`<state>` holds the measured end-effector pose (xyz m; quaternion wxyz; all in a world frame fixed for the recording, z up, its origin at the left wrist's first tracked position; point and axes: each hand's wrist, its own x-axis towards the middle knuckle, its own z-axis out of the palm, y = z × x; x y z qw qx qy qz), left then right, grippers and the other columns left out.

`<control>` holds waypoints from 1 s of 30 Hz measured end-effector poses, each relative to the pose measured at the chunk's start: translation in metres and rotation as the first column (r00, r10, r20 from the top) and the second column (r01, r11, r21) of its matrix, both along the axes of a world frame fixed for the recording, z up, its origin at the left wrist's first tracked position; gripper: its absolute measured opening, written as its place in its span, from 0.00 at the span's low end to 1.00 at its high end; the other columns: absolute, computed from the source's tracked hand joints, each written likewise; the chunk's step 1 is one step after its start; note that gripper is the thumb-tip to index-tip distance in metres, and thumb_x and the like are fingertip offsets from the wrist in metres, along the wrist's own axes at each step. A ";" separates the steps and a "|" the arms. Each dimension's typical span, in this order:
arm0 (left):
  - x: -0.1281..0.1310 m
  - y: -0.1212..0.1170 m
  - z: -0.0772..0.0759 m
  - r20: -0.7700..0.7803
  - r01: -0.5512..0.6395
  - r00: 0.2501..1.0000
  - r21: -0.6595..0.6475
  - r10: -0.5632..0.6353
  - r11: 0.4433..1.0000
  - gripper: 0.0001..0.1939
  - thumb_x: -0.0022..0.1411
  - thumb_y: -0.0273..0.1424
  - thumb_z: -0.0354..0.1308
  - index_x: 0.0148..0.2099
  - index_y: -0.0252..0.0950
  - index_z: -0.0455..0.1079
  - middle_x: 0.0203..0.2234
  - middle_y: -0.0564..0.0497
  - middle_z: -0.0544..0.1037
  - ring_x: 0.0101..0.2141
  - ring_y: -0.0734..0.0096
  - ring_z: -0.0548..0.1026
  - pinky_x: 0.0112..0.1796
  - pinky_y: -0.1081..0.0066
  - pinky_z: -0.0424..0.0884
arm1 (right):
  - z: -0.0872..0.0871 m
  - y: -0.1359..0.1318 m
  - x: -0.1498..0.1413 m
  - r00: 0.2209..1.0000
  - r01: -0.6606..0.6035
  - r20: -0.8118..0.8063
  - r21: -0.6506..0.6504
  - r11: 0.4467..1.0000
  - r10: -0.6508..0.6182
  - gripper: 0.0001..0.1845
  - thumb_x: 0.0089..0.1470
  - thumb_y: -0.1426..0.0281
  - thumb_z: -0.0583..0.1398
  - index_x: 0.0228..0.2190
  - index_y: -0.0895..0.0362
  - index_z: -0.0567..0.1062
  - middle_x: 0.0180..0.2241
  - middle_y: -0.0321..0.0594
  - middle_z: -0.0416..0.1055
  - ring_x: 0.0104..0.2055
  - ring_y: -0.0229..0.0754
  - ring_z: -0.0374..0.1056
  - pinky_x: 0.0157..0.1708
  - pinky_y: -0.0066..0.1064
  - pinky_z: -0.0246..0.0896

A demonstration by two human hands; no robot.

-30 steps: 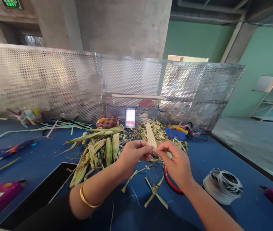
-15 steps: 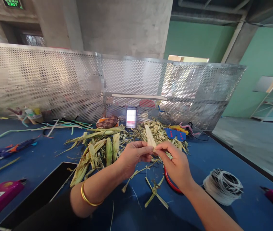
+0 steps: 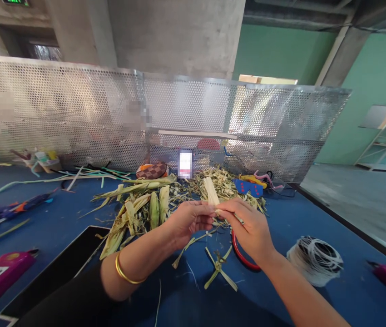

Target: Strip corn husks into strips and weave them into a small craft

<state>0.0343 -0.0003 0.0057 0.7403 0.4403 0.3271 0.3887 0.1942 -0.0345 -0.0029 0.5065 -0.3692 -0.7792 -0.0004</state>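
A pale strip of corn husk stands up between my two hands, gathered at its lower end. My left hand is closed, pinching the husk from the left with thumb and fingers. From the right, my right hand pinches the same lower end, its fingertips close to the left ones. Just below the hands a small cross-shaped figure of knotted husk lies on the blue table. Partly behind my right hand is a red curved handle; the rest of that tool is hidden.
Corn husks and a heap of shredded husk lie beyond the hands. A spool of white string stands right. Magenta glue guns lie at both sides, a black tray-like object at left. A perforated metal screen borders the back.
The fingers of my right hand have shifted slightly at the husk's base, and the husk's upper part looks a little wider. The camera view has moved slightly.
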 end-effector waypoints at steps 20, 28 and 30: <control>-0.001 0.000 0.006 0.007 0.008 1.000 -0.182 -0.006 0.983 0.03 0.47 0.25 0.62 0.24 0.31 0.71 0.18 0.53 0.70 0.21 0.80 0.67 0.27 0.77 0.65 | -0.003 0.000 -0.001 0.999 0.041 0.011 0.021 0.999 -0.042 0.09 0.57 0.73 0.55 0.34 0.51 0.75 0.32 0.38 0.73 0.35 0.40 0.69 0.35 0.33 0.66; -0.001 -0.001 0.004 -0.034 -0.044 0.998 0.120 0.048 0.992 0.08 0.44 0.31 0.67 0.24 0.33 0.71 0.18 0.53 0.71 0.21 0.79 0.67 0.27 0.75 0.65 | -0.003 0.000 -0.005 0.994 0.060 -0.089 -0.010 0.998 -0.061 0.09 0.57 0.73 0.55 0.30 0.52 0.74 0.30 0.39 0.71 0.35 0.43 0.68 0.35 0.34 0.65; 0.000 -0.002 0.004 -0.046 -0.061 0.996 0.203 0.072 0.977 0.09 0.45 0.32 0.67 0.24 0.34 0.72 0.18 0.54 0.71 0.21 0.80 0.66 0.27 0.75 0.64 | -0.004 0.001 -0.005 0.991 0.077 -0.104 -0.020 0.997 -0.079 0.08 0.57 0.72 0.54 0.30 0.52 0.73 0.31 0.40 0.70 0.34 0.42 0.68 0.34 0.33 0.65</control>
